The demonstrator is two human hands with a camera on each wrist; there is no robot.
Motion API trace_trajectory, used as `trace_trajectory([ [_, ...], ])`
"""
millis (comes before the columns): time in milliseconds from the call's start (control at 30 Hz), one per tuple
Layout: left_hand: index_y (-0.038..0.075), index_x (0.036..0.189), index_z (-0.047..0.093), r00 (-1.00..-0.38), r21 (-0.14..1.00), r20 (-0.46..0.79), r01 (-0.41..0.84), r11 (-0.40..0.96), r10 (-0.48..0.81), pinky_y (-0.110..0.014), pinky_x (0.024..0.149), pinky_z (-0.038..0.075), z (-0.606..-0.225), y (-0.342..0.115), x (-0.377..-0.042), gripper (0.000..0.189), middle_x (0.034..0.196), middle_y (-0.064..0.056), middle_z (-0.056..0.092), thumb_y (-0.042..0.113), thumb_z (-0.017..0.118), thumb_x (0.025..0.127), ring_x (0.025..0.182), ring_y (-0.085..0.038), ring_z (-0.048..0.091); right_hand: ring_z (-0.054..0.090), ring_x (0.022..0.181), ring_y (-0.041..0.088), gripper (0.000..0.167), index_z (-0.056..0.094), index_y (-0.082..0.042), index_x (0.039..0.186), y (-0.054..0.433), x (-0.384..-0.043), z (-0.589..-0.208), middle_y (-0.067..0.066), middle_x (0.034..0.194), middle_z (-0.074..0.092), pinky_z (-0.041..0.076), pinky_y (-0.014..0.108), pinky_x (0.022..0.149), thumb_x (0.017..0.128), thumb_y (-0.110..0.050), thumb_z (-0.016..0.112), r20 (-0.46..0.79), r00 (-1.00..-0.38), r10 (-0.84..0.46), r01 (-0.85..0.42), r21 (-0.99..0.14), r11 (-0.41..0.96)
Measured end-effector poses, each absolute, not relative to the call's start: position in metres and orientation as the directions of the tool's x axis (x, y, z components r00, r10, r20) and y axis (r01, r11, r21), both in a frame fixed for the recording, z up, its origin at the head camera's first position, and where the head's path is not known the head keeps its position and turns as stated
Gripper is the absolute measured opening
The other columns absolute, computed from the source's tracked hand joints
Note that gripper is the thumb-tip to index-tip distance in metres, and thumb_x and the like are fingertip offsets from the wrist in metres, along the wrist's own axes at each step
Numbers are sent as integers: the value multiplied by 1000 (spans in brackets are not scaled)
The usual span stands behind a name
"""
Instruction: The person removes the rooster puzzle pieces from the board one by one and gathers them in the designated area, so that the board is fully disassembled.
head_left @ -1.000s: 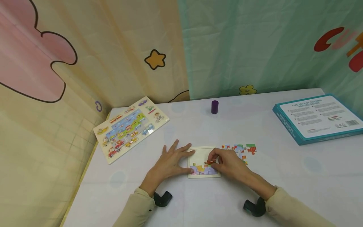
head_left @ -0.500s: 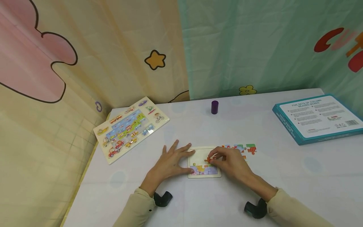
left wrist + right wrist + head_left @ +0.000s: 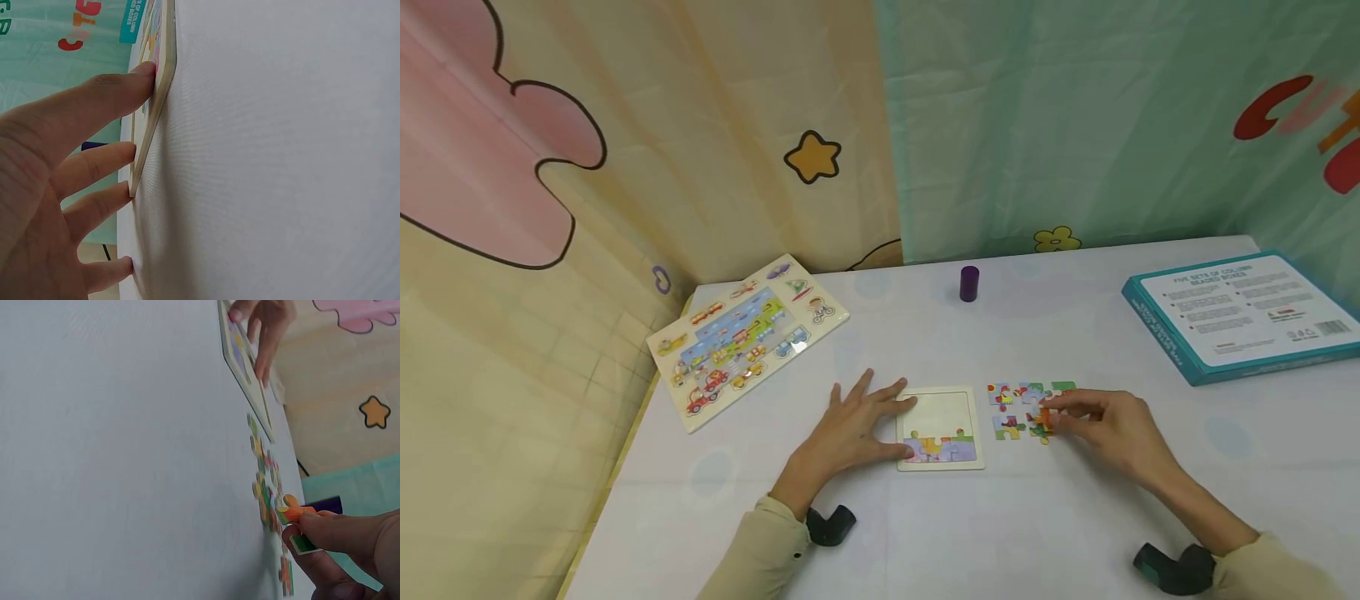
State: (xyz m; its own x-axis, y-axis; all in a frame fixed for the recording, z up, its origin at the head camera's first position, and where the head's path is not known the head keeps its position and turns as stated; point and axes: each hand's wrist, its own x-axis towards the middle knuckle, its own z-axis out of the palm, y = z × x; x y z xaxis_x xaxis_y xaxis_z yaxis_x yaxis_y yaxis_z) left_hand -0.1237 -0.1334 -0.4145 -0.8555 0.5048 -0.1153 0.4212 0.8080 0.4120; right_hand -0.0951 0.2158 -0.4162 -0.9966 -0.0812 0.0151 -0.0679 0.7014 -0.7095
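right hand (image 3: 1116, 429) narrowly pinched, holding puzzle piece (image 3: 292, 514)

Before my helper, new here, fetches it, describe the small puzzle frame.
On the white table, find the person's left hand. It touches a pale, squarish puzzle frame. Unlike the larger vehicle board, it's bare above a bottom row of pieces.
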Motion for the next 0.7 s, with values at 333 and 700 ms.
trace_trajectory([
  [333,25,139,58,-855,411,-116,422,808,505,-75,107,8,-411,-134,-123,71,155,6,38,49,81,77,148,-37,13,53,78,12,19,78,-16,104,243,-93,-418,2,92,73,40,23,58,85,-22,77,-57,-997,-48,4,-685,729],
  [700,25,140,57,-854,410,-124,420,810,506,-74,107,8,-411,-132,-123,71,155,6,37,49,80,77,148,-37,13,59,99,32,32,80,-15,98,238,-94,-418,9,106,70,40,34,65,79,-41,81,-40,-999,-16,12,-603,798],
])
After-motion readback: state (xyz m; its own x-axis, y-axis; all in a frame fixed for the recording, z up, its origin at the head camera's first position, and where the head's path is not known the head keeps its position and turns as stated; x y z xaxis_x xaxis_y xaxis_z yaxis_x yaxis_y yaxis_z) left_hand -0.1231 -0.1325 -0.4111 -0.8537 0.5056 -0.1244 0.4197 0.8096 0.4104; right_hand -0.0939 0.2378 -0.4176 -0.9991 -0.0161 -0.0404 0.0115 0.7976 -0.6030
